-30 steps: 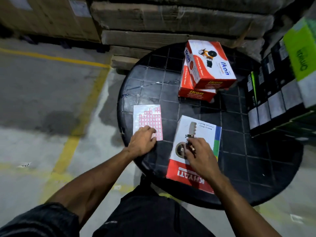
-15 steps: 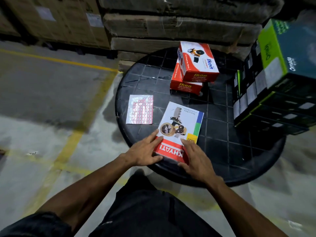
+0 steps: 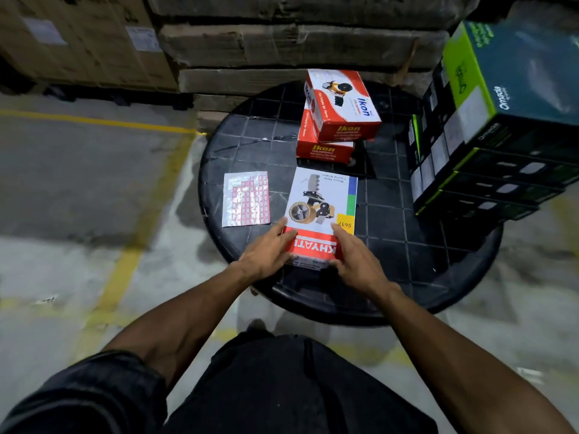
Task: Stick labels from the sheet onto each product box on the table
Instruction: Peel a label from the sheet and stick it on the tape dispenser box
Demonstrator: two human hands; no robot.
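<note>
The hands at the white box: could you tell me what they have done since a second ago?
The left hand left the label sheet for the white box's near left corner; the right hand slid from the box top to its near right edge. Sheet and Ikon boxes stayed put.

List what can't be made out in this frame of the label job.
- Near end of the KHYATI box, head view: covered by the left hand and right hand.
- Label sheet: print too small and glary to read.
- Lower Ikon box: top hidden by the upper Ikon box.
- Green-and-black boxes: cut off by the right edge, blurred.
</note>
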